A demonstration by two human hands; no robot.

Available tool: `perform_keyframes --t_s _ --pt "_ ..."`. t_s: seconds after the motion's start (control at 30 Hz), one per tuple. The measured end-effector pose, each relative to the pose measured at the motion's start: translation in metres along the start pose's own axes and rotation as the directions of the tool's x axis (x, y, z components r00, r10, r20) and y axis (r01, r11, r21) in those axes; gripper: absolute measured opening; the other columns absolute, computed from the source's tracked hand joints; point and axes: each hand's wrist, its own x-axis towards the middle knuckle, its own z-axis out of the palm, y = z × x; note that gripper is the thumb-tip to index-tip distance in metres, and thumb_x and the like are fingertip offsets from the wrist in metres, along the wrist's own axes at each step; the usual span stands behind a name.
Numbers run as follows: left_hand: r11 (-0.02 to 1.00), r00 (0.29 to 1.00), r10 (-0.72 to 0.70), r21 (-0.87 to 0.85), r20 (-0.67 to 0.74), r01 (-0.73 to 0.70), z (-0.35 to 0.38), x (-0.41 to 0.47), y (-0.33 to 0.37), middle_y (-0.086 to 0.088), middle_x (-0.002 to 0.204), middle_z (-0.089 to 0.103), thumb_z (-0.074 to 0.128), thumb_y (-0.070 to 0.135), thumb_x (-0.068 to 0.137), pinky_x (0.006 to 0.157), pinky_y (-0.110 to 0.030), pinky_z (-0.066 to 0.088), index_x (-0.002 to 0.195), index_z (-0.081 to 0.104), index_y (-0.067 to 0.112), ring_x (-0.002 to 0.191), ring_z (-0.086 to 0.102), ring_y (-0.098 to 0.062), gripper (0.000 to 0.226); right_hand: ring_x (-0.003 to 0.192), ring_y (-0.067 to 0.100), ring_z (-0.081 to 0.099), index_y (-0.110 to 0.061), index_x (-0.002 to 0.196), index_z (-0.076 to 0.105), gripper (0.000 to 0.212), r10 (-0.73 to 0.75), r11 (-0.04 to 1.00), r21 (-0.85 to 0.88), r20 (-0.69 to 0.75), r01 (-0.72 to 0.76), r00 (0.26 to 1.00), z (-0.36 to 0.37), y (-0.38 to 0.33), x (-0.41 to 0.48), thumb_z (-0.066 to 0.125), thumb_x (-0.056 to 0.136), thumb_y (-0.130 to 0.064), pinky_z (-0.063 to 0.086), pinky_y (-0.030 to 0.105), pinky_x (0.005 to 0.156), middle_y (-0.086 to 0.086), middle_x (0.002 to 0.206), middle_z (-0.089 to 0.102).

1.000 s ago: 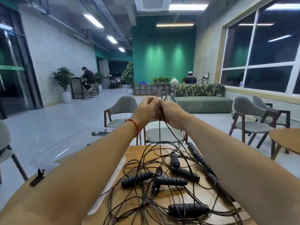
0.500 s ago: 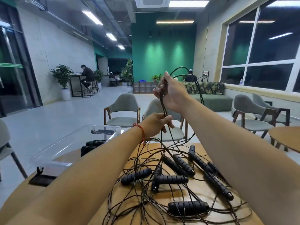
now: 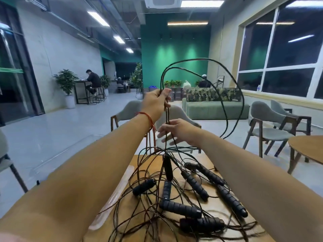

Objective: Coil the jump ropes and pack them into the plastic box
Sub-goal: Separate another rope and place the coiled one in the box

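Several black jump ropes (image 3: 180, 208) with ribbed foam handles lie tangled on the wooden table (image 3: 206, 159). My left hand (image 3: 156, 102), with a red wrist string, is raised and grips two strands of one jump rope (image 3: 225, 79), which arcs in a large loop up and to the right. My right hand (image 3: 177, 130) is lower, with the same strands running between its thumb and blurred fingers. One handle (image 3: 167, 169) hangs from these strands, tilted just above the pile. The clear plastic box (image 3: 70, 151) sits left, mostly behind my left arm.
A clear lid (image 3: 111, 203) lies on the table's left side by the ropes. Grey chairs (image 3: 267, 123) stand beyond the table, a second round table (image 3: 307, 145) at right, a green sofa (image 3: 215, 109) farther back. People sit in the distance.
My left hand has gone up and taken the strands at the top, while my right hand has dropped below it. The loop in the air has grown larger, and one handle has lifted.
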Motion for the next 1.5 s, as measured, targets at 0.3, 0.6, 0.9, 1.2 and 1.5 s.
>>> perform_keyframes --t_s 0.3,0.6,0.9,1.2,1.5 --pt "0.892 0.958 -0.231 0.431 0.173 0.137 -0.013 -0.044 -0.07 -0.008 0.119 0.071 0.056 0.022 0.106 0.091 -0.04 0.059 0.122 0.061 0.021 0.1 0.067 -0.019 0.017 0.076 0.026 0.077 0.0 0.114 0.07 0.029 -0.024 0.999 -0.045 -0.235 0.014 0.972 -0.004 -0.006 0.007 0.053 0.113 -0.024 0.06 0.032 0.061 0.016 0.105 0.079" --pt "0.838 0.929 -0.296 0.527 0.221 0.142 -0.003 -0.086 -0.119 0.0 0.101 0.07 0.049 0.026 0.111 0.086 -0.035 0.056 0.105 0.066 0.028 0.094 0.067 -0.015 0.018 0.061 0.022 0.07 -0.002 0.1 0.065 0.031 0.002 0.982 0.181 -0.316 0.059 0.949 -0.002 -0.008 0.014 0.046 0.115 -0.021 0.055 0.03 0.059 0.018 0.092 0.073" --pt "0.913 0.905 -0.273 0.383 0.325 0.138 -0.003 -0.089 -0.119 0.005 0.124 0.058 0.072 0.032 0.1 0.069 -0.016 0.051 0.144 0.048 0.024 0.096 0.061 -0.004 0.051 0.084 0.034 0.08 0.004 0.117 0.067 0.033 -0.001 0.954 0.275 -0.4 0.121 0.916 -0.017 -0.024 0.021 0.049 0.115 -0.023 0.065 0.041 0.069 0.017 0.098 0.081" --pt "0.979 0.906 -0.196 0.032 0.376 0.199 0.004 -0.067 -0.091 -0.004 0.12 0.073 0.08 0.032 0.094 0.1 -0.041 0.056 0.124 0.066 0.025 0.115 0.07 -0.022 0.033 0.085 0.034 0.076 0.003 0.111 0.063 0.031 -0.192 0.795 0.453 -0.443 0.403 0.876 -0.037 -0.098 0.014 0.043 0.116 -0.02 0.066 0.038 0.074 0.023 0.105 0.077" --pt "0.928 0.872 -0.235 -0.168 0.428 0.332 0.006 -0.071 -0.077 -0.01 0.094 0.065 0.068 0.033 0.104 0.079 -0.046 0.064 0.13 0.058 0.008 0.081 0.067 -0.026 0.037 0.086 0.035 0.076 0.002 0.112 0.061 0.032 -0.174 0.784 0.442 -0.517 0.435 0.838 -0.057 -0.117 0.017 0.042 0.117 -0.023 0.064 0.034 0.068 0.024 0.114 0.077"
